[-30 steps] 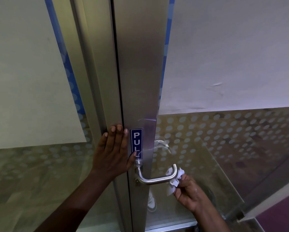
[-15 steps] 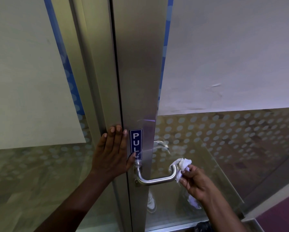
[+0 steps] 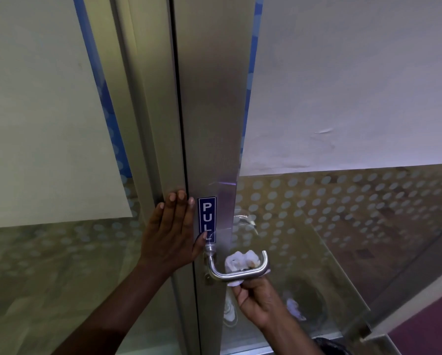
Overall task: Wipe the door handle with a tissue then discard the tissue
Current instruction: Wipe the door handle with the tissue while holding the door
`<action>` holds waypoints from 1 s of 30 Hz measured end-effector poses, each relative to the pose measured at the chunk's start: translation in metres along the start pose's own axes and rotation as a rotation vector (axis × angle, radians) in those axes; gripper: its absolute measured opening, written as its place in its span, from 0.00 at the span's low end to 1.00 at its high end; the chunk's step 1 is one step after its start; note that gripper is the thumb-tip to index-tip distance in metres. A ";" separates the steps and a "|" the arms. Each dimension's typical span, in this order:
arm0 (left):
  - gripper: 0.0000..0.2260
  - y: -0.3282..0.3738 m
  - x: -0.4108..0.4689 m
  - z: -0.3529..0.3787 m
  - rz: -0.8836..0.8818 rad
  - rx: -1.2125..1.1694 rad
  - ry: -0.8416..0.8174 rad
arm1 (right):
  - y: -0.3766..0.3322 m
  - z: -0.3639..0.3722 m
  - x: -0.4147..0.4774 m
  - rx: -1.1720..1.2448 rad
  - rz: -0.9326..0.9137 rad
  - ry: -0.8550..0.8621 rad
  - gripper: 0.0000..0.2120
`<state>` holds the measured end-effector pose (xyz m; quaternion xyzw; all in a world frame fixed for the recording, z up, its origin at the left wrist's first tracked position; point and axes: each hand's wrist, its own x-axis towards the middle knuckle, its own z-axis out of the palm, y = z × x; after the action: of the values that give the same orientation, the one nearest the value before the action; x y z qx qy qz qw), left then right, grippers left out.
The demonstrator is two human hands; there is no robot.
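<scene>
A brushed-metal lever door handle (image 3: 255,271) juts from the steel door frame (image 3: 214,124), just below a blue PULL sign (image 3: 207,219). My right hand (image 3: 257,301) is below the handle's bar, gripping a crumpled white tissue (image 3: 241,261). The tissue bulges up behind the bar and is pressed against it. My left hand (image 3: 172,234) lies flat on the frame left of the sign, fingers together and pointing up, holding nothing.
Frosted glass panels with a dotted band flank the frame on both sides. The glass door (image 3: 343,226) on the right reflects my hand and the tissue. A purple floor strip (image 3: 430,326) shows at the bottom right.
My right hand has shifted left from the handle's outer end to under the middle of the bar, taking the tissue behind it. My left hand has stayed put.
</scene>
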<state>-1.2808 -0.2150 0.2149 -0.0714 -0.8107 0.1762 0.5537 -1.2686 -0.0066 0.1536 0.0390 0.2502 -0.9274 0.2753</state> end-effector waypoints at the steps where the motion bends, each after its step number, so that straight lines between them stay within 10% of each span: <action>1: 0.37 0.000 0.000 0.000 -0.002 -0.002 0.000 | 0.007 0.006 0.002 -0.011 -0.005 -0.014 0.19; 8: 0.36 0.000 0.001 -0.002 0.002 -0.016 0.007 | 0.025 0.008 0.009 -0.035 0.024 -0.062 0.16; 15: 0.35 -0.001 0.001 -0.002 0.011 -0.022 0.005 | 0.013 -0.021 0.003 0.013 0.079 0.001 0.34; 30: 0.37 -0.003 0.000 -0.001 0.023 -0.037 0.021 | -0.041 -0.025 -0.014 -0.042 -0.047 0.006 0.21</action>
<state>-1.2795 -0.2172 0.2167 -0.0928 -0.8070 0.1669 0.5587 -1.2805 0.0424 0.1527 0.0301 0.2712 -0.9280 0.2537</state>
